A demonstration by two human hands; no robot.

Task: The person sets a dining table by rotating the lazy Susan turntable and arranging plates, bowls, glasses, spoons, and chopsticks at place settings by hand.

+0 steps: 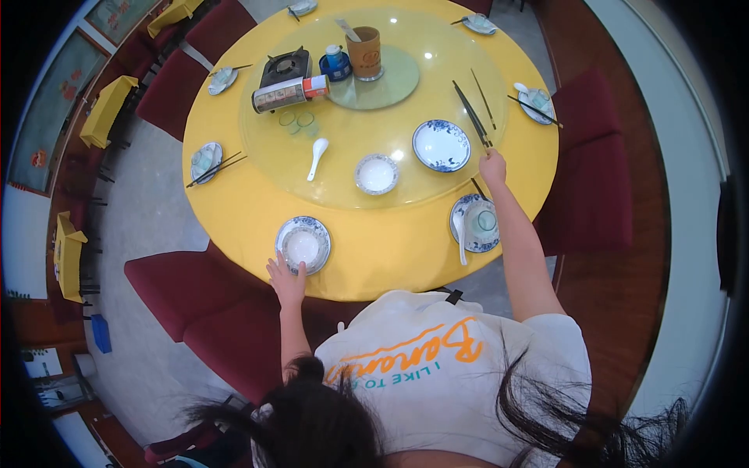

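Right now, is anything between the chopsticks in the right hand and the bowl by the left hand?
Yes: on the glass turntable, the blue-flowered plate, then the patterned-rim bowl, lie between the chopsticks in the right hand and the white bowl by the left hand. Both look low enough to pass over.

A white short-sleeved T-shirt [468, 402] bears orange script [462, 343] and green capitals [400, 377].

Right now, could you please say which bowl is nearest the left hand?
The empty white bowl stacked on a plate at the near table edge, by the left hand; the other bowls stand farther off, on the turntable or at other settings.
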